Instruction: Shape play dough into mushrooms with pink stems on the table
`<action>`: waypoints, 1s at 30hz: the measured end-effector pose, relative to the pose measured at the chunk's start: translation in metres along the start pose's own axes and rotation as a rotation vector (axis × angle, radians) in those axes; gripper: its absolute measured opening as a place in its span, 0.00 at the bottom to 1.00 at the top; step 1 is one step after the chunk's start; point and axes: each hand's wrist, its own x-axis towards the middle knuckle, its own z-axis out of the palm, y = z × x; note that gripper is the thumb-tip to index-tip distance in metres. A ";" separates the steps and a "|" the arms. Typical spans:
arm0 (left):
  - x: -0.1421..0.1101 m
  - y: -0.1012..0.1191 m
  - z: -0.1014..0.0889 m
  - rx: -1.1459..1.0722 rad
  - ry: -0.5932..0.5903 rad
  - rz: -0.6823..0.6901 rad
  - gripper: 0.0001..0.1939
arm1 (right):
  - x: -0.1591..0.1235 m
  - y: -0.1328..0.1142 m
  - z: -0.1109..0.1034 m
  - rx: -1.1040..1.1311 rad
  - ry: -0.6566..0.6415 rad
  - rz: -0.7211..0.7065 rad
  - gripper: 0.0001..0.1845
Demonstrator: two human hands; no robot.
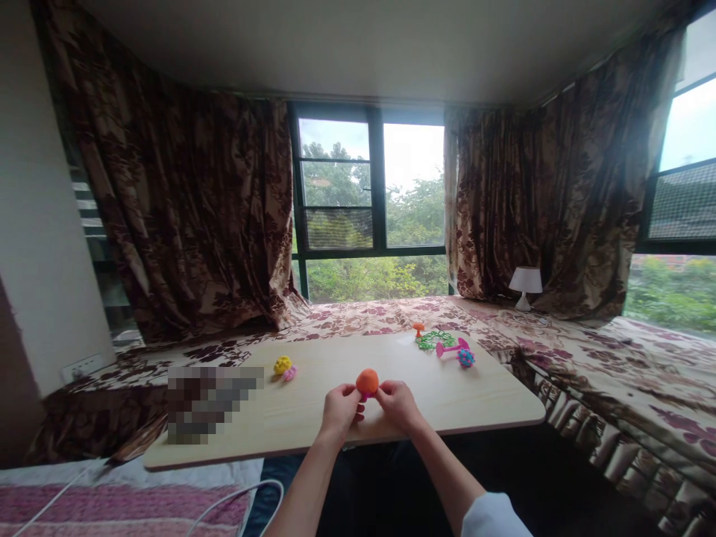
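Observation:
Both my hands meet over the near edge of a light wooden table (313, 418). My left hand (338, 412) and my right hand (398, 403) pinch the stem under an orange ball-shaped toy (368, 381), held upright between the fingertips. The fingers of both hands are closed round its pink base. A yellow toy (282, 365) and a small pink one (289, 374) lie to the left, farther back.
At the table's far right lie a green ring toy (435, 340), a pink stick toy (450, 347), a blue-pink ball (465, 359) and a small orange piece (418, 327). A blurred patch covers the table's left part. A white lamp (525, 286) stands on the patterned window seat.

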 end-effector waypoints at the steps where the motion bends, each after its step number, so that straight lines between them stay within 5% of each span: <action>1: 0.000 -0.001 -0.002 0.063 0.008 0.022 0.15 | -0.002 0.000 -0.001 -0.043 0.009 -0.004 0.13; 15: -0.028 -0.011 -0.027 0.802 0.175 0.436 0.11 | -0.015 -0.006 0.002 -0.476 0.078 -0.062 0.12; 22: -0.066 -0.020 -0.022 0.996 0.240 0.615 0.15 | -0.014 -0.005 0.003 -0.552 0.079 -0.096 0.12; 30: -0.070 -0.020 -0.014 1.111 0.284 0.671 0.18 | -0.036 -0.006 -0.014 -0.558 0.068 -0.247 0.10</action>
